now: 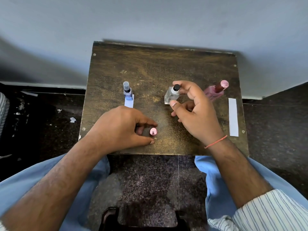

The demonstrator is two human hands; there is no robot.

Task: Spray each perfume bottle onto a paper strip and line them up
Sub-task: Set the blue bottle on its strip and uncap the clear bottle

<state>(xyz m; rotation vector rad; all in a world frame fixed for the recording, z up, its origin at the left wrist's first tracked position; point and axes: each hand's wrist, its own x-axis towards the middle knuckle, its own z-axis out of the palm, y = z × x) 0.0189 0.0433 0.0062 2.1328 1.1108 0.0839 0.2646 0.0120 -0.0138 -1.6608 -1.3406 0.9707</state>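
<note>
On the small wooden table (150,67) my left hand (123,127) holds a small pink-topped cap (153,131) between thumb and fingers near the front edge. My right hand (195,110) grips a clear square perfume bottle (171,95) with a black sprayer, index finger near its top and thumb at its base. A blue bottle (128,92) with a grey cap stands at the left on the end of a white paper strip (129,103). A pink bottle (216,90) with a pink cap stands at the right, partly hidden by my right hand. Another white strip (233,117) lies along the right edge.
The table stands against a grey wall (150,19) over a dark speckled floor (141,180). Paper scraps (72,119) lie on the floor at the left. My knees in light blue trousers (216,180) flank the table's front edge.
</note>
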